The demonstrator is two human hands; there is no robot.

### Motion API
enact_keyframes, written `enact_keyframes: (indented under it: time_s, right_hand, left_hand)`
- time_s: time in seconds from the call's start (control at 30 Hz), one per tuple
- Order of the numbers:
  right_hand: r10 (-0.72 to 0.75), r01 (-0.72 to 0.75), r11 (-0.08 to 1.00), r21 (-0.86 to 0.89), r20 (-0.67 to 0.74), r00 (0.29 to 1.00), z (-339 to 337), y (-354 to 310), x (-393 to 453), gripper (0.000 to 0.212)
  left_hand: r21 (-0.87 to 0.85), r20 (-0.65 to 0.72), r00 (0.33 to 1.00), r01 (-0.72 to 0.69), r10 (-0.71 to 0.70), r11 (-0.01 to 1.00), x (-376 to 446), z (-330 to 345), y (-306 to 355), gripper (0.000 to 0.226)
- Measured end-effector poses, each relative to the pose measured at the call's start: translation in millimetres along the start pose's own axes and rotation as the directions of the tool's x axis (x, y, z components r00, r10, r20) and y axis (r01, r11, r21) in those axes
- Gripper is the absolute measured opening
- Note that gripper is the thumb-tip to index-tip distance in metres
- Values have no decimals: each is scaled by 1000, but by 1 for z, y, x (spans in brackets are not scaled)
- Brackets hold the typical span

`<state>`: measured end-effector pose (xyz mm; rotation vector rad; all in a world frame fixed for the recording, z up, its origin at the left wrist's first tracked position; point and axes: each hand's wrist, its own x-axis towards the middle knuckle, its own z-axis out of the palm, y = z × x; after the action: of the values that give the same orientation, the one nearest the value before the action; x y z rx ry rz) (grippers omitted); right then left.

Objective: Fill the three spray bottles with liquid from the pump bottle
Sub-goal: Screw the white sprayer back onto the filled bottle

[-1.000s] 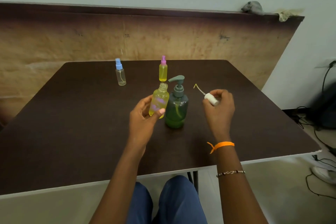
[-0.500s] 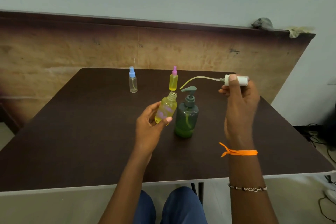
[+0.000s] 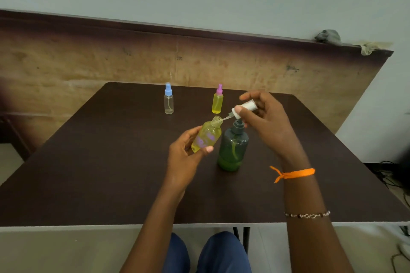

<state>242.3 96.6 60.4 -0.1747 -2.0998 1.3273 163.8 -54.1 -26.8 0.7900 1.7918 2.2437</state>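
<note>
My left hand (image 3: 186,155) grips a small uncapped yellow spray bottle (image 3: 207,134), tilted above the table. My right hand (image 3: 266,122) pinches its white spray cap (image 3: 245,107), whose thin tube dips into the bottle's open neck. The dark green pump bottle (image 3: 233,148) stands upright just right of the held bottle, under my right hand. Two capped spray bottles stand farther back: a clear one with a blue cap (image 3: 168,102) and a yellow-filled one with a pink cap (image 3: 217,100).
The dark brown table (image 3: 99,173) stands against a wooden wall panel (image 3: 88,64). Cables (image 3: 390,182) lie on the floor to the right. My knees in blue trousers (image 3: 210,252) show below the table's near edge.
My right hand has come down and left with the white cap, bringing the tube's end from high above the pump bottle into the yellow bottle's neck. My left hand keeps its hold.
</note>
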Motion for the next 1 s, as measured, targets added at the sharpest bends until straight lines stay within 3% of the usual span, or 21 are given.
enact_keyframes:
  time_s: [0.2,0.37,1.0]
  right_hand:
    - [9,94,961,-260,370,929,-2,-24,32,19]
    - [39,172,915,-365,504,863,4,-36,41,28]
    - [48,323,798,-509,587,808,13,-63,52,30]
  left_hand:
    - [-8,38,999,-21,21,1000,-2,-3,5,47]
    - [0,25,1000,-14,14,1000,-2,-8,4,46]
    - [-161,90,996,5,10,987,-4,-10,13,34]
